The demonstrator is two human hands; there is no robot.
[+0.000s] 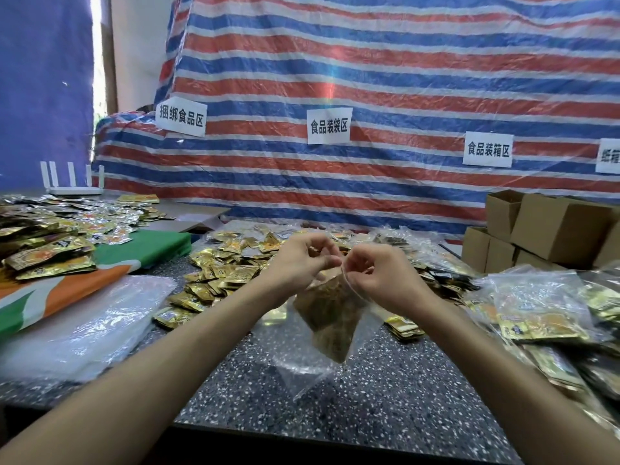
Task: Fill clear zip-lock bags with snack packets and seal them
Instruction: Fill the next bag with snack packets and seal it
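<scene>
Zip-lock bag [330,327] pinched at its mouth above the worktop's [385,380] middle.
Left hand [302,260] and right hand [379,276] each pinch the clear bag's top edge; brownish packets hang inside. Loose gold foil packets [221,273] heap behind, filled bags [536,307] crowd the right edge, cardboard boxes [543,229] the far right corner. Speckled dark stone surface; striped tarp [369,78] behind.

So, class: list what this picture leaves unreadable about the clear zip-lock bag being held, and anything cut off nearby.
Head view, seal of the clear zip-lock bag: covered by the left hand and right hand pinching it.
Head view, gold snack packets inside: motion-blurred, count unclear.
Head view, white paper label: cut off by the right edge.
</scene>
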